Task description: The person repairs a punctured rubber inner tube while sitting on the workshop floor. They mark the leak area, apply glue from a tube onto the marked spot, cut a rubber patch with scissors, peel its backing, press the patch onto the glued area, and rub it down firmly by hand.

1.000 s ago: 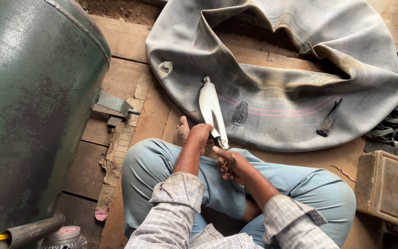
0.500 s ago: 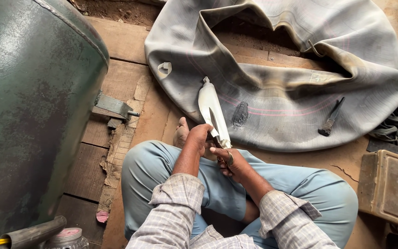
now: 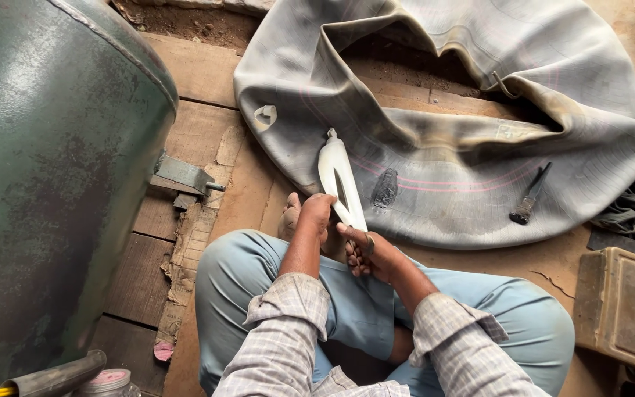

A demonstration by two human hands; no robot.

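Grip, left hand [image 3: 317, 209]: closed around the lower end of the white tube [image 3: 339, 180], above the person's lap.
Grip, right hand [image 3: 365, 254]: closed on a small dark blade-like tool [image 3: 342, 190] lying along the tube's face — exact kind unclear.
Handling, tube: judged light, soft-walled, likely to dent under squeeze; smooth skin may slip. Best hold looks like the crimped lower end, where the left hand sits.
Appearance, tube: long, white, flattened, narrow nozzle end pointing away from the person.
Position, tube: tip over the edge of the grey inner tube [image 3: 450, 162] — dark rasp-like tool [image 3: 529, 195] rests on that rubber, well apart.
Surroundings: green tank [image 3: 53, 169] at left; wooden planks [image 3: 200, 81] beneath.
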